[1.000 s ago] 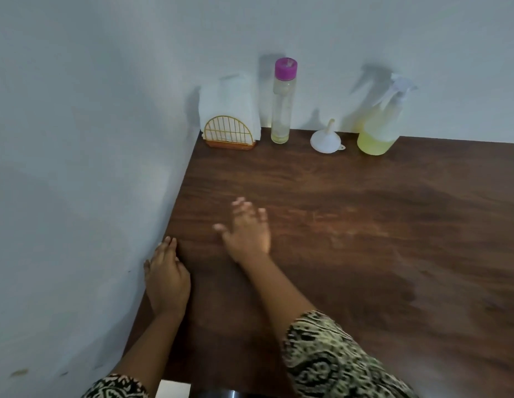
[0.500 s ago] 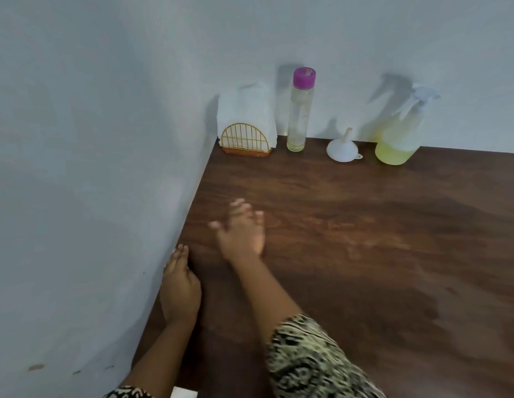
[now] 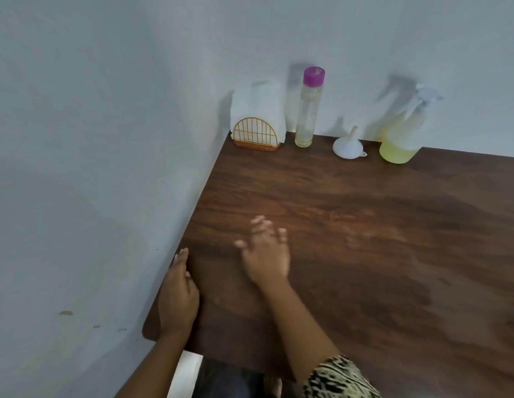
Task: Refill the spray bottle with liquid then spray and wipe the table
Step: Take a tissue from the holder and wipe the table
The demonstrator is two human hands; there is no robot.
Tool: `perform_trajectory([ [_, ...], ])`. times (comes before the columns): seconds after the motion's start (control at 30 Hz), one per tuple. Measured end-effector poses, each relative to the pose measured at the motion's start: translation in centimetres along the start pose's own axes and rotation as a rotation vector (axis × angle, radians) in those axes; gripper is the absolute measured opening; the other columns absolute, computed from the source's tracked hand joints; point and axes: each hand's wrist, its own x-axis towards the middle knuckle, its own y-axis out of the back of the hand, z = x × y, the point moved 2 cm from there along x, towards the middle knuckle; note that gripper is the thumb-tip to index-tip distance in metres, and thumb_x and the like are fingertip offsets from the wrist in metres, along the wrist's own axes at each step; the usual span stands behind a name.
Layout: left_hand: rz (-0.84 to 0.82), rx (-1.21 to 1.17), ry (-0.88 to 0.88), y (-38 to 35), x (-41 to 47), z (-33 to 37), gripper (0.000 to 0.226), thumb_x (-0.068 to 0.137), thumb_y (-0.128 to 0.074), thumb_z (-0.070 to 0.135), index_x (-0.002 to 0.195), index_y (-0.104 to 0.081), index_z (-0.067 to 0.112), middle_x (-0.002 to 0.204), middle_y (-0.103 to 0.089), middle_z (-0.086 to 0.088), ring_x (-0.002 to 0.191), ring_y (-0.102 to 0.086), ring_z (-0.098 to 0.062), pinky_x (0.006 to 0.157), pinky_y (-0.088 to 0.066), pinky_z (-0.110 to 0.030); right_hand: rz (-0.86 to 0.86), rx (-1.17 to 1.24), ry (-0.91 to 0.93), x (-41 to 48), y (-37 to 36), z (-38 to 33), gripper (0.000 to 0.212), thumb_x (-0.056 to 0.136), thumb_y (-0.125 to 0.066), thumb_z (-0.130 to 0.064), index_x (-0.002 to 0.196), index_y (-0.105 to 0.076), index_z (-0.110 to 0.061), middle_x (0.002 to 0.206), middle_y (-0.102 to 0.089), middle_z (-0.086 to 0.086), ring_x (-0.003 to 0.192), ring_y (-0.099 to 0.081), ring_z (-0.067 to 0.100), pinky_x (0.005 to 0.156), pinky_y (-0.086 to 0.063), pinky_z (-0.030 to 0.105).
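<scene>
A clear spray bottle (image 3: 402,133) with yellow liquid in its bottom stands at the back of the dark wooden table (image 3: 364,239), against the wall. Left of it lies a white funnel (image 3: 348,145), mouth down. A tall clear bottle (image 3: 308,109) with a purple cap stands further left, holding a little pale liquid. White tissues in a yellow wire holder (image 3: 257,130) fill the back corner. My left hand (image 3: 178,297) rests flat on the table's left edge by the wall. My right hand (image 3: 265,251) hovers over the table with fingers spread and empty, far from the bottles.
Pale walls close the table in on the left and at the back. The table's near edge runs just below my left wrist, with a white object (image 3: 185,372) beneath it.
The view has shifted left and up, so the objects sit lower and further right in frame. My right hand stays spread over the table; my left hand stays at the edge.
</scene>
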Motion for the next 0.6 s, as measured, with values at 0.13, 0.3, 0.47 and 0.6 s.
perform_trajectory([
  [0.13, -0.039, 0.105, -0.02, 0.0, -2.4, -0.1, 0.045, 0.093, -0.044, -0.002, 0.138, -0.046, 0.004, 0.141, -0.05, -0.012, 0.135, -0.041, -0.027, 0.112, -0.031, -0.043, -0.014, -0.035, -0.411, -2.2, 2.3, 7.5, 0.074, 0.099, -0.02, -0.053, 0.152, -0.002, -0.005, 0.161, -0.005, 0.01, 0.149, -0.004, 0.023, 0.118, 0.001, 0.045],
  [0.3, -0.039, 0.274, 0.055, 0.2, -4.2, -0.3, 0.046, 0.093, -0.047, 0.004, 0.139, -0.046, 0.005, 0.144, -0.047, -0.012, 0.137, -0.038, -0.028, 0.111, -0.028, -0.05, -0.079, 0.085, 0.125, -6.7, -1.3, -4.2, 0.073, 0.099, -0.031, -0.048, 0.152, -0.005, -0.006, 0.161, -0.007, 0.01, 0.148, -0.003, 0.022, 0.118, 0.006, 0.041],
  [0.47, -0.032, 0.318, 0.023, 0.6, -4.6, -0.5, 0.043, 0.094, -0.047, 0.005, 0.136, -0.049, 0.005, 0.143, -0.048, -0.013, 0.136, -0.04, -0.029, 0.109, -0.031, -0.053, -0.053, -0.015, 0.142, -9.0, -1.1, -1.8, 0.071, 0.097, -0.032, -0.049, 0.153, -0.011, -0.01, 0.159, -0.018, 0.008, 0.147, -0.013, 0.019, 0.118, 0.001, 0.041],
  [0.6, -0.032, 0.325, 0.033, 0.5, -4.7, -0.4, 0.042, 0.096, -0.042, 0.007, 0.138, -0.047, 0.005, 0.146, -0.045, -0.011, 0.139, -0.036, -0.028, 0.112, -0.025, -0.051, -0.002, -0.078, -0.342, -10.3, 1.6, 8.7, 0.072, 0.099, -0.02, -0.053, 0.153, -0.001, -0.008, 0.162, -0.004, 0.007, 0.149, -0.004, 0.02, 0.118, 0.001, 0.044],
])
